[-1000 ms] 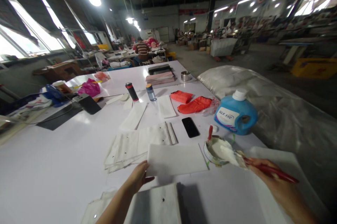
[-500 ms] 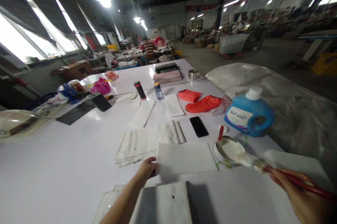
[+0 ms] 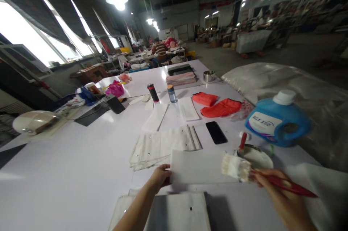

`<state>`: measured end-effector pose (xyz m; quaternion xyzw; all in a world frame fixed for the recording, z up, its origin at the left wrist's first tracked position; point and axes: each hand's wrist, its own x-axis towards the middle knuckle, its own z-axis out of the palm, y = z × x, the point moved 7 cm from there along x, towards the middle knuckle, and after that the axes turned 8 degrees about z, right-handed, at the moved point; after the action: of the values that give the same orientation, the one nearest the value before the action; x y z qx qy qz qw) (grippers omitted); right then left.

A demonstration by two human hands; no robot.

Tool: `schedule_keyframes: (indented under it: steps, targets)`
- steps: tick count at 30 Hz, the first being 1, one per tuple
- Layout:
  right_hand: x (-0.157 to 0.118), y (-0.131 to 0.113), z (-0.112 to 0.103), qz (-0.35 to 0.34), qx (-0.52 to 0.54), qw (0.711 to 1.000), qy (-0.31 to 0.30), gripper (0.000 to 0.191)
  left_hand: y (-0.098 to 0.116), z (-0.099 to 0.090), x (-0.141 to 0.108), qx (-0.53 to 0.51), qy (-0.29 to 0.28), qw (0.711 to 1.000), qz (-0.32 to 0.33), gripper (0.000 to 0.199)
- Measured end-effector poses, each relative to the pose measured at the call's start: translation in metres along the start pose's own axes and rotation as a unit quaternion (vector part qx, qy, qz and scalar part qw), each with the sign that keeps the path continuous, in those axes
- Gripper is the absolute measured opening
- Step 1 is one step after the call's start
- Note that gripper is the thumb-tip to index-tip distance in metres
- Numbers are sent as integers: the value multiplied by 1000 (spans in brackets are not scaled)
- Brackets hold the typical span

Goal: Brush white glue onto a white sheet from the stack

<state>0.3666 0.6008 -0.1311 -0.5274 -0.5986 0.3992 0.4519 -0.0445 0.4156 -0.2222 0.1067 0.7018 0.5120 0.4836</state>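
Observation:
My right hand (image 3: 277, 184) is closed round the red handle of a paintbrush (image 3: 236, 167). Its wide bristles, coated in white paste, lie over the right end of a blank white sheet (image 3: 198, 166); whether they touch it I cannot tell. At the sheet's left edge, my left hand (image 3: 161, 176) pinches it between thumb and fingers. Behind the brush, a round bowl of white paste (image 3: 257, 156) has a second red handle (image 3: 243, 140) leaning in it. White fabric pieces with metal eyelets (image 3: 165, 146) lie beyond the sheet, and another stack (image 3: 185, 209) is nearer me, partly behind my left forearm.
A black phone (image 3: 216, 132) and a blue detergent jug (image 3: 274, 120) stand near the bowl. Farther back are orange cloth pieces (image 3: 221, 108), two bottles (image 3: 172, 94) and stacked pink sheets (image 3: 181, 79). Plastic-covered bulk (image 3: 272, 79) borders the table's right side. Someone in stripes (image 3: 160, 50) sits far off.
The paintbrush has moved left from the paste bowl to over the white sheet's right end. My left hand keeps its pinch on the sheet. The whole view has shifted slightly.

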Motion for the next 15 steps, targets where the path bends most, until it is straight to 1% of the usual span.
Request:
schedule_keyframes:
  steps: [2, 4, 5, 6, 7, 8, 9, 10, 11, 13, 15]
  targets:
    - [-5, -22, 76, 27, 62, 990, -127, 29, 0, 1, 0, -3, -7, 1000, 4, 44]
    - [-15, -34, 143, 60, 119, 969, -206, 32, 1, 3, 0, -5, -14, 1000, 10, 45]
    - [-21, -38, 171, 65, 129, 962, -231, 33, 2, 4, 0, -4, -18, 1000, 14, 46]
    - [-27, -41, 194, 69, 137, 956, -251, 33, 2, 5, -1, -3, -22, 1000, 17, 47]
    - [-32, -41, 211, 71, 139, 951, -266, 33, 3, 7, -2, 0, -26, 999, 18, 47]
    - [-35, -41, 223, 70, 138, 949, -275, 32, 4, 7, -3, 4, -31, 999, 19, 48]
    - [-37, -38, 229, 71, 136, 947, -281, 32, 6, 7, -5, 9, -35, 999, 19, 49]
    - [-35, -34, 230, 72, 131, 947, -283, 32, 8, 6, -7, 14, -37, 999, 20, 49]
    - [-31, -28, 225, 72, 121, 950, -280, 32, 10, 4, -9, 18, -39, 999, 21, 49]
    - [-16, -13, 204, 72, 90, 958, -263, 31, 16, -2, -15, 21, -40, 999, 27, 48]
    - [6, 4, 172, 66, 49, 969, -231, 31, 23, -12, -20, 22, -39, 998, 34, 48]
